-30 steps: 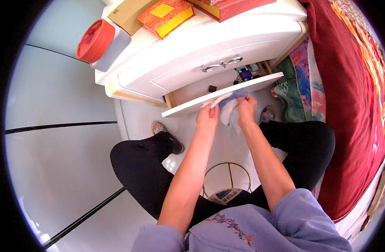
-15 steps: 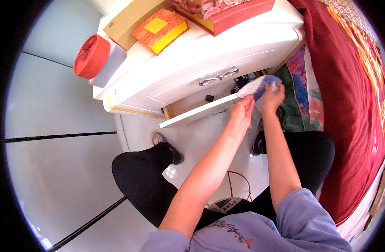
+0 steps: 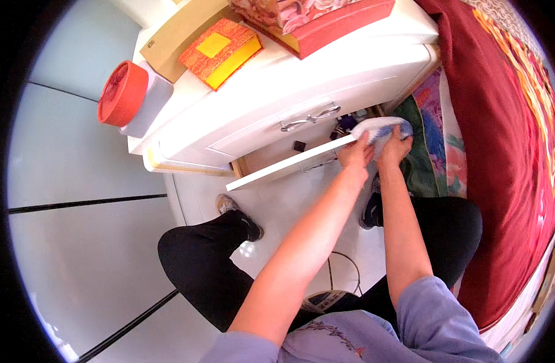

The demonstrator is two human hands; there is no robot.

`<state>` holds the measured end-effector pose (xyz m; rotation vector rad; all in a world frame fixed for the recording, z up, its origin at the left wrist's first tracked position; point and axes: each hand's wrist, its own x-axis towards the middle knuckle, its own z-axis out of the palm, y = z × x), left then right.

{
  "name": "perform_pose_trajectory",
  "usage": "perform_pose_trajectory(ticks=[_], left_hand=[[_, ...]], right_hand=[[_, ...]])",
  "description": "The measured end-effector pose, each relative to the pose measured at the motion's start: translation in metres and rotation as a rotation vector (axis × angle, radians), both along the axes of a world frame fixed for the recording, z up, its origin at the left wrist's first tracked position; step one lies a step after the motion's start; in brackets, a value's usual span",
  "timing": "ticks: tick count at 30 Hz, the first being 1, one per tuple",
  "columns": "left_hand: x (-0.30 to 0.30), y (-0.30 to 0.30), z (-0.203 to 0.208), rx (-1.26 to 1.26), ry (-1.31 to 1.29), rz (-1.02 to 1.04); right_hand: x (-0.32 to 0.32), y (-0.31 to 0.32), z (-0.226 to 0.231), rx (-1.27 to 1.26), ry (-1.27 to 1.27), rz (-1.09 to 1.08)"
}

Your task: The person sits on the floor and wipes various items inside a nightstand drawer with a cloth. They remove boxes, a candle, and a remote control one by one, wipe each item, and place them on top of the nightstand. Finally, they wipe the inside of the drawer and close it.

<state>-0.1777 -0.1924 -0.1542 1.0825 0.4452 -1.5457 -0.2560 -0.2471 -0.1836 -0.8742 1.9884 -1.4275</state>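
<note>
Over the right end of a pulled-out white drawer (image 3: 289, 162), a folded white and blue cloth (image 3: 381, 127) is between my two hands. My right hand (image 3: 396, 148) has its fingers bent round the blue end of the cloth. My left hand (image 3: 356, 156) is at the near side of the cloth, fingers touching its white edge and the drawer front's corner. Inside the drawer lie a small black square object (image 3: 299, 146) and several dark items (image 3: 345, 123) near the cloth, too small to make out.
On the white cabinet (image 3: 187, 130) stand a red round-lidded container (image 3: 124, 94), an orange and yellow box (image 3: 220, 51) and a red floral box (image 3: 344, 27). A bed with a dark red cover (image 3: 501, 181) borders the right side. Grey-blue panels (image 3: 90, 145) stand at left.
The cloth has shifted slightly to the right and lies flatter over the drawer corner. My left fingers have spread and moved along its edge; my right hand has moved slightly down.
</note>
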Motion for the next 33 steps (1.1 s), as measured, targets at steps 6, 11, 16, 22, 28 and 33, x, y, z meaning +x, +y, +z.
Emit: perform_pose_trajectory(ticks=[6, 11, 16, 22, 28, 33], left_hand=[[-0.011, -0.006, 0.001, -0.047, -0.012, -0.057], [0.006, 0.02, -0.031, 0.05, -0.027, -0.002], [0.021, 0.036, -0.022, 0.027, -0.016, 0.119], [0.015, 0.009, -0.018, 0.006, 0.001, 0.101], [-0.003, -0.014, -0.03, 0.03, 0.05, 0.123], [0.012, -0.02, -0.032, -0.113, 0.155, 0.028]], right_hand=[[-0.014, 0.005, -0.04, 0.288, -0.789, 0.054], [0.013, 0.031, -0.045, 0.342, -0.683, 0.269], [0.039, 0.05, -0.025, 0.148, -0.026, 0.242], [0.03, -0.002, 0.036, 0.044, -0.302, 0.084], [0.009, -0.016, 0.006, 0.085, -0.614, 0.061], [0.017, -0.003, -0.016, 0.239, -0.637, 0.111]])
